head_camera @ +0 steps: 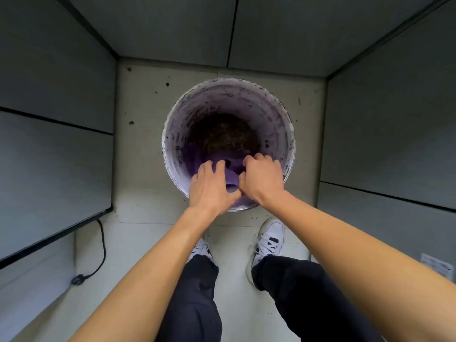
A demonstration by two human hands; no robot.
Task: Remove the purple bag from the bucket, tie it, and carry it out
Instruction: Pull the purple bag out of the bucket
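Both hands are at the near rim of the bucket [170,124], gathering plastic: the left hand [212,187] has its fingers curled down over a fold of the purple bag [228,169], and the right hand [262,178] is closed into a loose fist around bunched film just beside it, the two thumbs nearly meeting. The step in hand looks to be freeing the liner's edge and drawing it together — best done, I would judge, by working round the rim and collecting the whole mouth before lifting, since pulling up on one bunched side alone could stretch or tear thin film under the load. The bag is still seated inside the bucket, lining its wall all the way round. It is a pale, translucent purple, wrinkled, speckled with dark crumbs on the inner face, and deeper violet where it is folded thick under the hands. At the bottom lies a dark brown, crumbly mass [225,134] — what it is I cannot tell. The bucket stands on a pale floor [140,149] in a corner between grey panels, with the person's white shoes [270,239] close behind it.
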